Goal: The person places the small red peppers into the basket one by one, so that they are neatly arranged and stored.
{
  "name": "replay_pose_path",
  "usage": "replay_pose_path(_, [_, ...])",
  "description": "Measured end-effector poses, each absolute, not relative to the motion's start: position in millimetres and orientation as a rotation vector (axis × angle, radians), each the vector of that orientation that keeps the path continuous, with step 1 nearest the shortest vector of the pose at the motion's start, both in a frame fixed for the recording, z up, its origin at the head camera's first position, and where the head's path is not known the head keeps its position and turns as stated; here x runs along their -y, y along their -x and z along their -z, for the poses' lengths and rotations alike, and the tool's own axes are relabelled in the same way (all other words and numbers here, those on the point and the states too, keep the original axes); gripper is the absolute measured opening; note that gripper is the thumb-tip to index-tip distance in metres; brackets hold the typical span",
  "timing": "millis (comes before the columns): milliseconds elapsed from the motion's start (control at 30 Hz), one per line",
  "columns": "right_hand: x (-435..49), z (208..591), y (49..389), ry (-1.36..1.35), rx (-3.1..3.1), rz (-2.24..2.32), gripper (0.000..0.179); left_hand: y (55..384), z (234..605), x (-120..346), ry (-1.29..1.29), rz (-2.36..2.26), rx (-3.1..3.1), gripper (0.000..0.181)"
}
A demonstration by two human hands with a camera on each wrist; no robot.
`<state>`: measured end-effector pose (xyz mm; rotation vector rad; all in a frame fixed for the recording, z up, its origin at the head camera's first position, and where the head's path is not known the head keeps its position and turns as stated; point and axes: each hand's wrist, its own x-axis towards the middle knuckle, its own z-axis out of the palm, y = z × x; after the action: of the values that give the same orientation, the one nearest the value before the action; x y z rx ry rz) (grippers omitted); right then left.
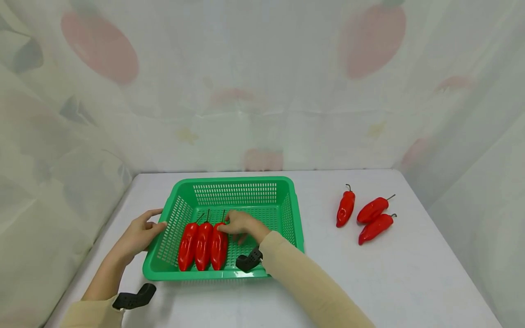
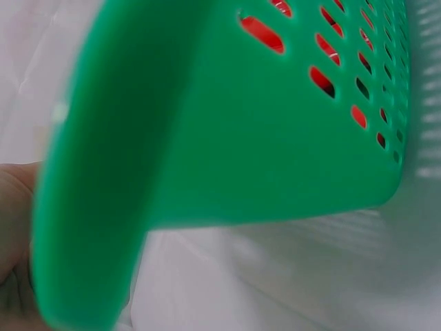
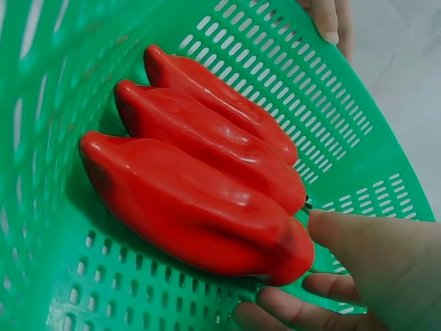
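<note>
Three glossy red chili peppers lie side by side in the green plastic basket (image 1: 229, 181), stems away from the person. My left hand (image 1: 140, 233) grips the basket's left rim, thumb over the edge; the left wrist view has the rim close up and part of that hand (image 2: 15, 241) beside it. Inside the basket, my right hand (image 1: 242, 224) is at the stem end of the rightmost red chili pepper (image 1: 219, 248). In the right wrist view, thumb and fingers flank that end of the pepper (image 3: 200, 207), pinching it.
To the right of the basket, three more red chili peppers lie on the white table (image 1: 414, 273): one (image 1: 346, 208) apart, and two (image 1: 373, 210) close together. A pale printed curtain (image 1: 262, 127) stands behind and at the sides of the table.
</note>
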<state>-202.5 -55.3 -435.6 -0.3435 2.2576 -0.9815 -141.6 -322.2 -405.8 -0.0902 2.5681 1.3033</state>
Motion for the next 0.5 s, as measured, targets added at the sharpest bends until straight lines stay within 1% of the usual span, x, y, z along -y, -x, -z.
replay_pose_path(233, [54,427,206,0.427,-2.362,0.925,0.049,142,406,323,0.104,-1.302,-2.572,0.065])
replay_pose_path(500, [49,404,210,0.542,-2.465,0.828,0.045,142,407,323,0.096,-1.3,-2.578,0.064])
